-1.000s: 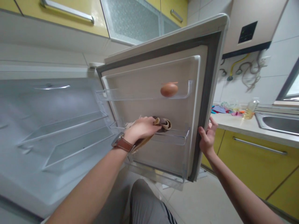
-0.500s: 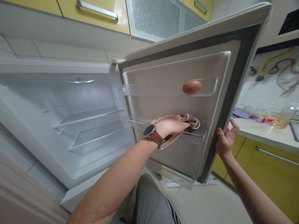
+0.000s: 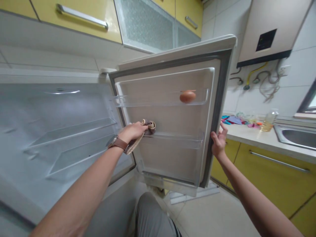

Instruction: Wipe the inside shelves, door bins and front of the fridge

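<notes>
My left hand (image 3: 133, 130), with a watch on its wrist, is closed on a bunched brown and beige cloth (image 3: 149, 127). The cloth is at the middle clear door shelf (image 3: 177, 141), near its hinge end. My right hand (image 3: 219, 140) grips the outer edge of the open fridge door (image 3: 217, 98), thumb on the inner side and fingers mostly behind it. An egg (image 3: 187, 96) sits in the upper door shelf (image 3: 153, 101), toward the right.
To the left is the fridge interior with glass shelves (image 3: 79, 161). Beyond the door, a counter (image 3: 247, 136) holds a bottle of yellowish liquid (image 3: 269, 121) and colourful cloths or bags, with a sink (image 3: 300, 136) beside them. A water heater (image 3: 269, 33) hangs above; yellow cabinets (image 3: 84, 19) are overhead.
My left hand has slid the cloth leftward along the middle door shelf toward the hinge. My right hand still holds the door edge. The view has turned to the right.
</notes>
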Tool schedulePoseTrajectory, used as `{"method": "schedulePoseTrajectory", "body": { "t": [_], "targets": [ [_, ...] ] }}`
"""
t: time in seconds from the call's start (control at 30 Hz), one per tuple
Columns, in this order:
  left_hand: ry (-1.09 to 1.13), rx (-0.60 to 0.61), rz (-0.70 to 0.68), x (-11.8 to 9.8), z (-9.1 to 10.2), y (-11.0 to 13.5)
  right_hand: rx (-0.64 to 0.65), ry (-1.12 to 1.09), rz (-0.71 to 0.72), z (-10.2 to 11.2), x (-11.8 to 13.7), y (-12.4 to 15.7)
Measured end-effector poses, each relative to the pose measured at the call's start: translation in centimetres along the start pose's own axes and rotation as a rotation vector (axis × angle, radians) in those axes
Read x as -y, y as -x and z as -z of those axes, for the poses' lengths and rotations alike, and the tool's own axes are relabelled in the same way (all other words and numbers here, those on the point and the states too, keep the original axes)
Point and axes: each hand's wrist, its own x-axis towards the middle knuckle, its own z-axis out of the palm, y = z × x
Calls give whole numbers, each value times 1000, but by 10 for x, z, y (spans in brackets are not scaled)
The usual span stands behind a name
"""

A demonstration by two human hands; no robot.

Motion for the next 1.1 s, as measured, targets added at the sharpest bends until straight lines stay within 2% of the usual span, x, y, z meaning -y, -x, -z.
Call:
{"method": "schedulePoseTrajectory", "body": {
  "t": [0.13, 0.27, 0.43, 0.53, 0.63, 0.73, 0.9, 1.0, 1.1],
  "targets": [
    [-91, 50, -61, -16, 3, 5, -1, 16, -9, -1, 3, 3],
    [-226, 42, -243, -45, 3, 20, -6, 14, 8, -1, 4, 6],
    [-107, 26, -348, -110, 2, 48, -18, 26, 19, -1, 8, 10],
    [-17, 65, -472, -153, 2, 63, -20, 38, 22, 0, 11, 13],
    [35, 96, -548, -178, 1, 67, -11, 34, 15, 1, 12, 15],
    [45, 132, -511, -179, 0, 61, -9, 41, 15, 1, 13, 15],
    [51, 175, -380, -160, 2, 46, 9, 33, 31, 1, 16, 15],
    [84, 173, -309, -143, 1, 34, 19, 32, 27, 1, 16, 16],
    [131, 148, -233, -115, -3, 18, 21, 51, 22, 3, 13, 16]
  ]
}}
